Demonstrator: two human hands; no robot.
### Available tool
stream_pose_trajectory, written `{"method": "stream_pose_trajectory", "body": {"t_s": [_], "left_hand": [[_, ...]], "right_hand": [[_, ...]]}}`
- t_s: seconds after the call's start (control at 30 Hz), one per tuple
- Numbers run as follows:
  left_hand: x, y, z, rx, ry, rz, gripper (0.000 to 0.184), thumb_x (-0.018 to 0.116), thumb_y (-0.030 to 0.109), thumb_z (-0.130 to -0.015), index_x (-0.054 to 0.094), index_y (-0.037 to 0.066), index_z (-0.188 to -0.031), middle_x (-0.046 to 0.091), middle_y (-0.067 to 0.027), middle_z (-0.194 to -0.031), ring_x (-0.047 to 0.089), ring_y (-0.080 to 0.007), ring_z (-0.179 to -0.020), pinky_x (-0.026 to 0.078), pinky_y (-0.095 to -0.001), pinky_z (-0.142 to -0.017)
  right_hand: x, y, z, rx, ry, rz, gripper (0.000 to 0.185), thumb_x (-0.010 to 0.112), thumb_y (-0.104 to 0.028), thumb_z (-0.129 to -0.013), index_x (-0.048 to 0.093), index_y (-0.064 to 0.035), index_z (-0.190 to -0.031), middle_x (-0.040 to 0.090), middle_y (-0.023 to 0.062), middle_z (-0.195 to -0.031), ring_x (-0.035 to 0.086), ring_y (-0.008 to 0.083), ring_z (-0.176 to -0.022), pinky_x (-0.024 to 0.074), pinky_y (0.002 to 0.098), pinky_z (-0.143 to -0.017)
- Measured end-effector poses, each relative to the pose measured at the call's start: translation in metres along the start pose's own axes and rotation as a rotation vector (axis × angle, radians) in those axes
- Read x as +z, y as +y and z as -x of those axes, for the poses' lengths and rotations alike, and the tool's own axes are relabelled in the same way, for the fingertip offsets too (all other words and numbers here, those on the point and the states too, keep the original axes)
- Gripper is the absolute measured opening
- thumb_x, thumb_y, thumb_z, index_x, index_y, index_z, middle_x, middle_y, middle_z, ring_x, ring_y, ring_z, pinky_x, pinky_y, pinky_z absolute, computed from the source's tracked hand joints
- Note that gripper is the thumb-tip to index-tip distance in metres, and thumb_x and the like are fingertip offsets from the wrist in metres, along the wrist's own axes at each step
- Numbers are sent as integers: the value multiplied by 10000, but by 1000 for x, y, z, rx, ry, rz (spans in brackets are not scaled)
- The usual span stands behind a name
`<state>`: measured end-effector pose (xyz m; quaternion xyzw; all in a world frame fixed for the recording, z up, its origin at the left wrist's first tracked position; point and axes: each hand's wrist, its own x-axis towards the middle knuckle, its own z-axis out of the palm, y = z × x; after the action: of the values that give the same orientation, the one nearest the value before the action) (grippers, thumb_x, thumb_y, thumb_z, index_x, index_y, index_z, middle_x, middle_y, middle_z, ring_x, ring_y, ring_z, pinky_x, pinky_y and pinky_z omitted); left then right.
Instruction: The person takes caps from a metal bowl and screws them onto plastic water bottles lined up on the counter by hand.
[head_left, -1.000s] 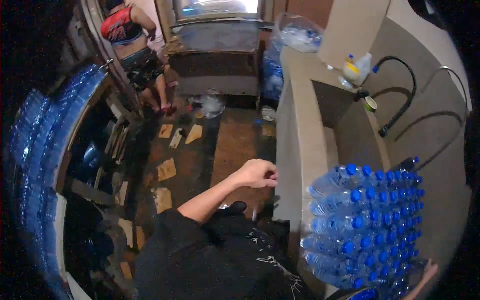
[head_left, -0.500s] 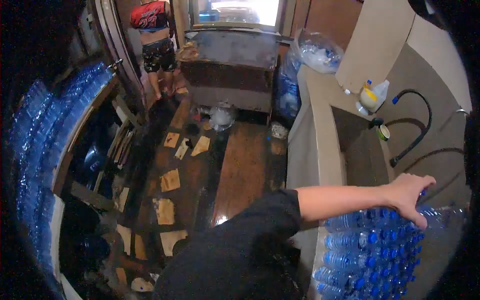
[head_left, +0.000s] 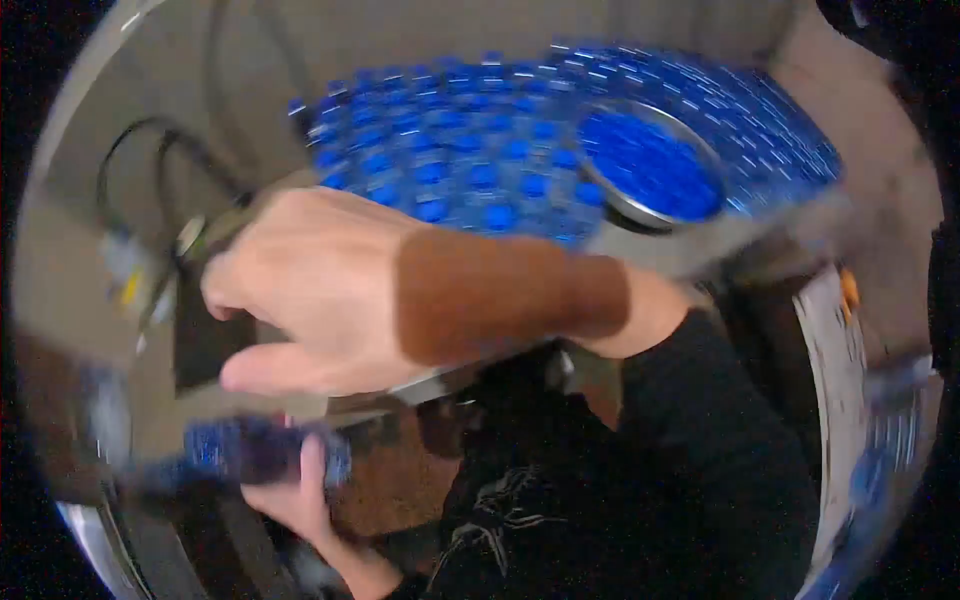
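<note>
My left hand (head_left: 292,500), low on the left, is wrapped around a bluish plastic bottle (head_left: 215,447) lying sideways and blurred by motion. Above it my right hand (head_left: 310,290), with a brown wrist support (head_left: 510,295) around the wrist, reaches leftward. Its thumb and fingers are apart with nothing seen between them. Behind that hand, many capped plastic bottles (head_left: 455,140) stand packed together on the counter. Blue caps (head_left: 650,160) fill a round metal bowl (head_left: 648,220) to the right of them.
A black hose-like faucet (head_left: 170,130) curves up at left beside the sink (head_left: 200,345). More bottles (head_left: 720,110) are massed behind the bowl. A pale board (head_left: 830,370) stands at right, with an orange item (head_left: 850,295) near its top.
The view has swung right toward the counter. My left hand, which was reaching to the bottles, now holds one lower left. My right hand has come into view.
</note>
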<state>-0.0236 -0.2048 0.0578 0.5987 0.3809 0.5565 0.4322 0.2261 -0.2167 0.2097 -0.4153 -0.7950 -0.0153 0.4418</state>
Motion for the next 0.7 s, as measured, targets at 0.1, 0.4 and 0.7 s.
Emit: {"method": "stream_pose_trajectory", "body": {"t_s": [0.1, 0.4, 0.7], "left_hand": [[-34, -23, 16, -56, -247, -26, 844, 818, 102, -675, 352, -24, -1368, 543, -156, -1177, 573, -268, -1030, 454, -424, -957], [102, 16, 92, -137, -527, 154, 873, 927, 347, -550, 458, 36, -1218, 615, -132, -1070, 605, -232, -961, 493, -382, -875], [366, 0, 169, 133, -595, 45, 711, 933, 186, -572, 544, 24, -1146, 654, -87, -1048, 630, -193, -932, 498, -346, -872]], "right_hand": [[-48, 11, 87, 228, 243, 191, 257, 709, -287, -799, 653, -37, -768, 642, 139, -722, 659, 314, -692, 522, 395, -608], [-198, 97, 306, 1123, 307, 858, 264, 664, -254, -812, 693, -45, -972, 695, 167, -957, 664, 340, -892, 517, 439, -806], [-273, 225, 394, 881, -356, 672, 307, 702, -221, -762, 676, -22, -995, 654, 223, -1030, 623, 385, -999, 491, 450, -903]]}}
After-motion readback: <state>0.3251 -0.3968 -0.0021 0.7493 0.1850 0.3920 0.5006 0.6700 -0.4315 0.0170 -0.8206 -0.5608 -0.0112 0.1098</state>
